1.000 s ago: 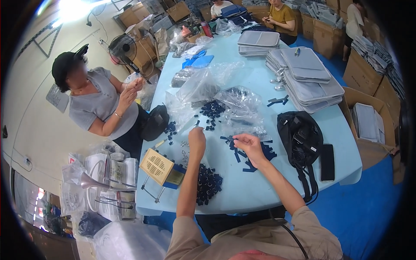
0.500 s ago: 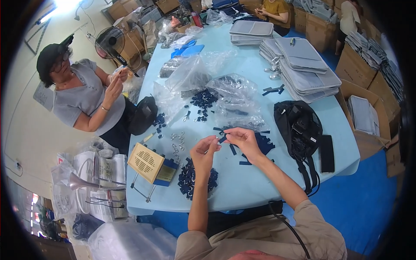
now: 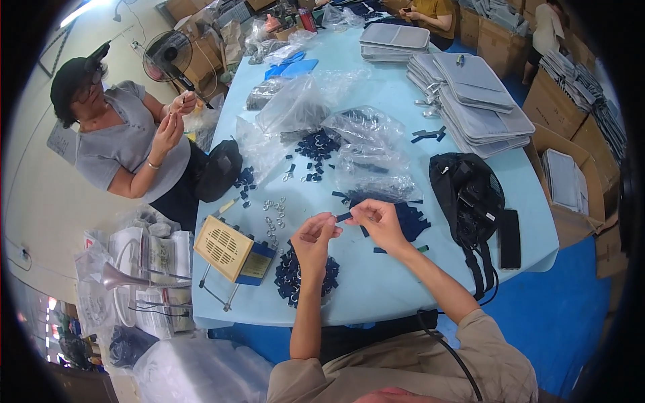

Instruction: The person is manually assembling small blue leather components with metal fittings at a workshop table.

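Observation:
Over the table, both my hands meet at a short navy fabric strip [image 3: 344, 217]. My right hand [image 3: 379, 223] is closed, its thumb and fingers pinching the strip's right end. At the other end, my left hand [image 3: 313, 236] is closed in a pinch; what sits between its fingertips is too small to make out. Below my left hand lies a heap of navy loops with metal rings [image 3: 289, 279]. Loose navy strips [image 3: 411, 220] lie beyond and beside my right hand. Loose metal rings [image 3: 274, 218] are scattered left of my left hand.
A cream-and-blue box on metal legs [image 3: 228, 248] stands at the table's left edge. On the right are a black mesh bag [image 3: 465, 195], a black phone-like slab [image 3: 509, 238] and stacked grey panels [image 3: 470, 107]. Clear plastic bags [image 3: 366, 151] lie ahead. A co-worker [image 3: 127, 134] handles something small at left.
The strip between my hands now lies straighter, and my fingertips are slightly farther apart. The co-worker's hands have shifted, and the whole view has moved slightly.

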Motion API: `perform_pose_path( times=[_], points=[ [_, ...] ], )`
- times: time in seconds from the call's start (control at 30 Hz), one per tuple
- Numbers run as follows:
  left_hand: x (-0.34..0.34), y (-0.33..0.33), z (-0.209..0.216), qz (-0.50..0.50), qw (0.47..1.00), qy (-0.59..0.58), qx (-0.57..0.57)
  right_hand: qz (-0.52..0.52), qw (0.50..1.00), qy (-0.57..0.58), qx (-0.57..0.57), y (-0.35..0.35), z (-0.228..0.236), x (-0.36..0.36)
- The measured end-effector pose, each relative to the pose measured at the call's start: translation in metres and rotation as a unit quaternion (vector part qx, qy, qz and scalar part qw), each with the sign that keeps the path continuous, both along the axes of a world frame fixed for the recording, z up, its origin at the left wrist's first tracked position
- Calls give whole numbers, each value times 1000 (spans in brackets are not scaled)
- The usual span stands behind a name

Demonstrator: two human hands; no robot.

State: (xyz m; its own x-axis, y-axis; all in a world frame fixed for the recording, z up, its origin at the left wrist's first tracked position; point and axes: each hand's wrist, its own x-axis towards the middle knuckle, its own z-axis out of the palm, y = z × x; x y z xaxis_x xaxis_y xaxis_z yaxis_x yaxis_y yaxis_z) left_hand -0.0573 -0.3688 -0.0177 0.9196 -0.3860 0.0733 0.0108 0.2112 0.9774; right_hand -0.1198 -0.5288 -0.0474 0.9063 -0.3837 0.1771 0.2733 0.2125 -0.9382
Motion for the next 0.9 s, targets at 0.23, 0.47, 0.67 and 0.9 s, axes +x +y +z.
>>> perform_pose_path(
  times=[0.23,0.47,0.67,0.9],
  points=[
    [1,2,3,-2,999,32,-15,-5,997,47,58,-1,6,-1],
    [1,4,6,-22,998,51,27,-19,999,33,8,0,0,-1],
    [5,7,-1,-50,995,67,49,-64,992,20,-105,3,-2,0],
    [6,5,-6,-90,990,104,28,-30,994,17,-102,8,7,-4]
  ],
)
